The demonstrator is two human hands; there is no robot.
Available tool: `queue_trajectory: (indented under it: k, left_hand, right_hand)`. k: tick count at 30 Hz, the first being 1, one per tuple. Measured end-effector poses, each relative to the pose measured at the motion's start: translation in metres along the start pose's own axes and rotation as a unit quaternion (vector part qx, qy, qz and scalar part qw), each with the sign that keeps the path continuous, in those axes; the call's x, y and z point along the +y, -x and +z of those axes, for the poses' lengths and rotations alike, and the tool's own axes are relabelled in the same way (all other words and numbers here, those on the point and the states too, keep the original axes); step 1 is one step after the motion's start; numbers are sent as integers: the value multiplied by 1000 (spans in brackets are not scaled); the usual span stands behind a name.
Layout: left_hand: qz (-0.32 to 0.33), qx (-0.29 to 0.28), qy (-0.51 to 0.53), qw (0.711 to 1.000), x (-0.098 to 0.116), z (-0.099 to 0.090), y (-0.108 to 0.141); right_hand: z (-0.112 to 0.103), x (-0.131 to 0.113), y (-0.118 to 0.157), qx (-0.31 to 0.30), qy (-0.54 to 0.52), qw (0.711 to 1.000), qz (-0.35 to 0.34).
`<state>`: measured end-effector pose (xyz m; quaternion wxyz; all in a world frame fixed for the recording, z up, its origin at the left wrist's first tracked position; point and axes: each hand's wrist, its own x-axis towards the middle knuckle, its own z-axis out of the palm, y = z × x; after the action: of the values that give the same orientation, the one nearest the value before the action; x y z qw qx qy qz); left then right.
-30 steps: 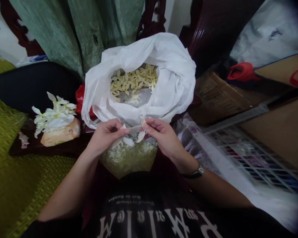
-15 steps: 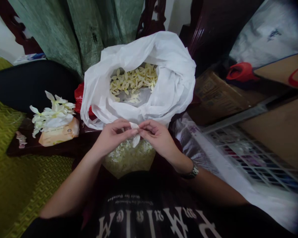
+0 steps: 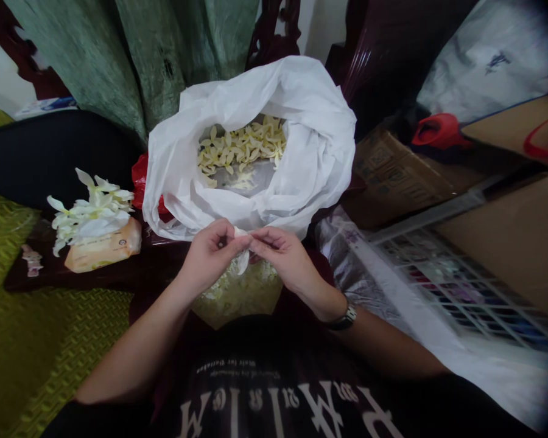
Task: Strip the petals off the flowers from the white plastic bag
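My left hand (image 3: 212, 255) and my right hand (image 3: 278, 255) meet at the fingertips, both pinching a white flower (image 3: 242, 258) whose petals are bunched and partly hidden. Just beyond them stands an open white plastic bag (image 3: 313, 146), holding a heap of cream petals (image 3: 240, 149). Below my hands, a pile of small white blossoms (image 3: 237, 289) rests on a yellowish surface in front of me. To the left, a bunch of white flowers (image 3: 89, 216) lies on a tan packet (image 3: 105, 246). A wristwatch (image 3: 342, 319) circles my right wrist.
A red plastic bag (image 3: 141, 185) pokes out behind the white bag on a dark wooden table (image 3: 155, 258). A green curtain (image 3: 155, 55) hangs behind. A cardboard box (image 3: 393, 176) and white wire rack (image 3: 461, 283) are right; a green mat (image 3: 41, 340) is left.
My hands have drawn closer, and the flower's spread petals are now bunched between my fingertips. The whole view has drifted slightly left.
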<state>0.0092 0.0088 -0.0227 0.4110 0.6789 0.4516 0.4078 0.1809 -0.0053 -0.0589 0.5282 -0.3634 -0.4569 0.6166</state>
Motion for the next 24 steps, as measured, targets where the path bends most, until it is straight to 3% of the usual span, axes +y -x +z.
queue_trajectory:
  k: [3,6,10,13,16,18,20,24]
  left_hand:
    - [-1,1,-15,1000,1,-1,-1]
    - [19,-33,-68,997,1,-10,-2]
    - [12,-122,-172,977,5,-35,-5]
    - [19,-121,-239,963,16,-54,-17]
    - [53,-68,-300,950,30,-61,-54]
    - [53,-49,-383,921,36,-56,-92]
    - [-11,-70,-503,861,35,-45,-136]
    - [-87,-102,-555,821,11,-15,-207]
  right_hand:
    - [0,2,0,3,2,1000,7]
    - [-7,-1,1,-8,34,999,17]
    - [-27,-11,6,29,86,996,2]
    - [-44,-17,12,74,93,993,-12]
    - [-57,-19,18,98,95,991,-10]
    - [-61,-17,21,98,93,991,2]
    - [-62,-14,23,90,93,991,21]
    - [-59,-11,26,62,85,993,47]
